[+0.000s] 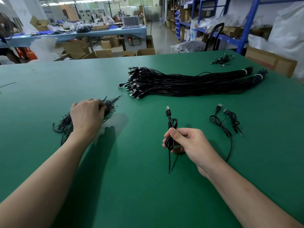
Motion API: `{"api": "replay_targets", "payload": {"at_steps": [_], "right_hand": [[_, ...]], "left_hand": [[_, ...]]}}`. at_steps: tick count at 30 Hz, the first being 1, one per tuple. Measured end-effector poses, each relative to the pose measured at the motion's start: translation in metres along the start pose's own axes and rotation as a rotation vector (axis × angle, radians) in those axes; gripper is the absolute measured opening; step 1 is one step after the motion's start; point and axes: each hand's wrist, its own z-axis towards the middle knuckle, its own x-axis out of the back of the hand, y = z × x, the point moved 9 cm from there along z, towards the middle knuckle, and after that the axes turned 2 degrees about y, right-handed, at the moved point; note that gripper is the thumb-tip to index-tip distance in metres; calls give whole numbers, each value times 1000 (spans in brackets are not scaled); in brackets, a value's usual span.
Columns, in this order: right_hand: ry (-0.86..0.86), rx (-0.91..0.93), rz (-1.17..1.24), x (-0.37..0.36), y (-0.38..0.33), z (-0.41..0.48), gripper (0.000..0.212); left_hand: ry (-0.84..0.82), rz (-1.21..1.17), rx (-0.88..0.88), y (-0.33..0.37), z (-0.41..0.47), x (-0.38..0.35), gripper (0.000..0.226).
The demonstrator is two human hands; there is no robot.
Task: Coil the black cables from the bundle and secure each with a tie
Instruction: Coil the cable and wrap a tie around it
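So the right hand [185, 143] has one coiled cable [171, 127] pinched between curled fingers and thumb, held over the green table mat [131, 186]. The USB plug [168, 111] pokes out the top and a straight tail hangs down toward the mat. As far as I can see there's no tie on it yet, so that grip is the only thing keeping the loops together. The left hand [88, 112] is palm-down on the pile of twist ties [65, 125] off to the left, fingers curled into it. I can't tell whether it's got one pinched or is just feeling around. The big bundle [181, 84] of black cables lies across the far middle of the table, well apart from both hands, with white bands [244, 71] round its right end. Two loose cables [220, 124] sit just right of the right hand, and I can't tell if they're tied. Where I reckon this goes wrong: those ties look tangled, so pulling one could drag out a clump and scatter it. And if the eyes go left, the right grip could slacken and the coil would spring open. That hanging tail could also end up outside the wrap if the tie goes on too high.
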Motion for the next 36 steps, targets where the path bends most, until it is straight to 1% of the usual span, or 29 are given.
{"api": "replay_targets", "payload": {"at_steps": [2,4,6,8,9,12,14,16,19,22,26,28,30,32,34,36], "right_hand": [[-5,2,3,0,0,0,33],[-6,-2,19,0,0,0,33],[-6,-3,40,0,0,0,33],[-10,12,64,0,-2,1,32],[-15,22,78,-1,-3,1,32],[-27,50,108,-4,-5,0,30],[-19,62,117,-4,-6,0,30],[-2,69,123,-2,-7,-1,28],[-4,61,137,-3,-7,-1,26],[-22,51,138,-5,-5,-1,27],[13,67,70,0,-4,0,27],[13,91,24,1,-6,0,26],[-1,132,-56,-1,-9,-1,27],[-17,174,-128,-3,-12,-2,28],[-23,189,-161,-4,-13,-3,27],[-26,196,-201,-5,-13,-4,21]], "left_hand": [[82,-108,0,1,0,9,11],[144,-311,89,-4,0,17,12],[148,-547,195,-3,-2,20,13],[94,-794,245,18,-10,22,9],[40,-921,239,36,-18,23,4],[-153,-1155,127,101,-54,25,14],[-276,-1221,106,132,-78,21,15],[-328,-1277,160,143,-95,16,14],[-309,-1375,235,145,-105,17,12],[-308,-1414,247,146,-109,20,11],[-376,-1440,203,148,-112,19,12],[-412,-1486,215,147,-112,16,13],[-460,-1550,298,144,-112,11,12],[-539,-1600,388,142,-115,3,21],[-665,-1670,472,144,-119,-6,28],[-789,-1742,532,146,-123,-13,28]]}}
